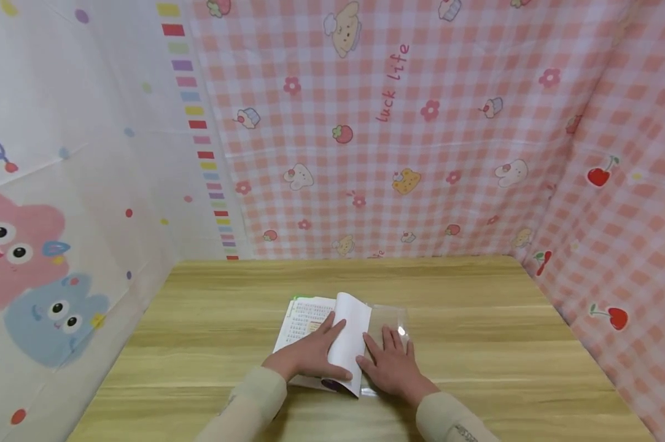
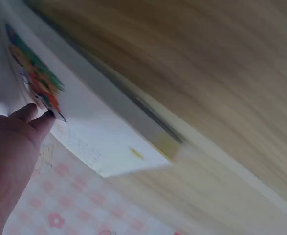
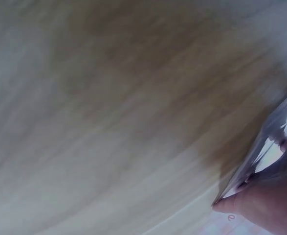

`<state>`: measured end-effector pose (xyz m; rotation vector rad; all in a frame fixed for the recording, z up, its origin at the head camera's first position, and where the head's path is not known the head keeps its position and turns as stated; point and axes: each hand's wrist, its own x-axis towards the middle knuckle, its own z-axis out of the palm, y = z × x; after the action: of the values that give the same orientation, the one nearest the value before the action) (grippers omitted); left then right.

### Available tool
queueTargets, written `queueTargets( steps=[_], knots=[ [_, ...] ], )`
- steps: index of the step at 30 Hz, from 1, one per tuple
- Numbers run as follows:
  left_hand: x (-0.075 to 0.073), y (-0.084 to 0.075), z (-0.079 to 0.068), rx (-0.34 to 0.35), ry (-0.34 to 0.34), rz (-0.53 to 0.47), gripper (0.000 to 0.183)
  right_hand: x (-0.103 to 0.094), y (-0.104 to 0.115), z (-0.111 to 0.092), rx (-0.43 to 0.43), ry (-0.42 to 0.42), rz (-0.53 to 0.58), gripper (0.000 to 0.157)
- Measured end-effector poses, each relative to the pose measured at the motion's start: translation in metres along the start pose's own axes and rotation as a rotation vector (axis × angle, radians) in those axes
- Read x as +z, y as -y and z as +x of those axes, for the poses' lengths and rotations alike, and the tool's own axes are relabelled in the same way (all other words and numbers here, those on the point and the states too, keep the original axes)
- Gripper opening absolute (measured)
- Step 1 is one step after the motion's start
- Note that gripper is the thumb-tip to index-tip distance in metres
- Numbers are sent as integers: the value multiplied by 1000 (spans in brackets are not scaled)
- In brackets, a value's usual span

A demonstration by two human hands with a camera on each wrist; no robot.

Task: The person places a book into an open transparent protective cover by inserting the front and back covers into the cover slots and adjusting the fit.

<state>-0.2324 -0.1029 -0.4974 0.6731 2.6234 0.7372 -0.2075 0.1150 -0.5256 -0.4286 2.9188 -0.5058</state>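
Observation:
An open book (image 1: 301, 322) with printed text lies on the wooden table. Its white cover or leaf (image 1: 354, 325) curves up along the right side. My left hand (image 1: 309, 355) rests across the book with fingers extended, its thumb on the white leaf. A clear plastic sheet (image 1: 384, 314) sticks out to the right of the book. Spread flat on that plastic is my right hand (image 1: 393, 368), its fingertips beside the leaf's edge. In the left wrist view, fingers touch a page with a colourful picture (image 2: 35, 73). The plastic (image 3: 260, 147) looks shiny in the right wrist view.
The wood-grain table (image 1: 210, 325) extends around the book on all sides. Behind it hangs a pink checked cloth (image 1: 321, 153), with more checked cloth at the right. A white cloth with cartoon figures (image 1: 34, 258) hangs at the left.

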Motion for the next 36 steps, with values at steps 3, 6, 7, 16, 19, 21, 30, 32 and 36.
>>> queueTargets(
  steps=[3, 6, 7, 16, 19, 21, 30, 32, 36],
  knots=[
    [-3, 3, -8, 13, 27, 34, 121, -1, 0, 0, 6, 0, 11, 63],
    [-4, 3, -13, 21, 33, 78, 126, 0, 0, 0, 5, -1, 20, 63],
    [-4, 1, -14, 28, 31, 101, 127, 0, 0, -1, 3, -3, 23, 64],
    [3, -9, -12, -7, -14, 249, 126, -8, -1, -3, -43, -17, -8, 61],
    [6, -12, -12, -4, -41, 308, 122, -9, -2, -1, -51, -21, -13, 59],
    [8, -14, -12, 0, -58, 351, 119, -9, -1, -1, -52, -21, -17, 56],
    [10, -22, -7, -58, -24, 417, 115, -10, -1, -2, -67, -59, -86, 47],
    [8, -24, -7, -72, -5, 414, 112, -10, -2, -2, -78, -63, -95, 46],
    [6, -27, -7, -80, 7, 420, 107, -8, -5, -3, -105, -56, -99, 45]
  ],
)
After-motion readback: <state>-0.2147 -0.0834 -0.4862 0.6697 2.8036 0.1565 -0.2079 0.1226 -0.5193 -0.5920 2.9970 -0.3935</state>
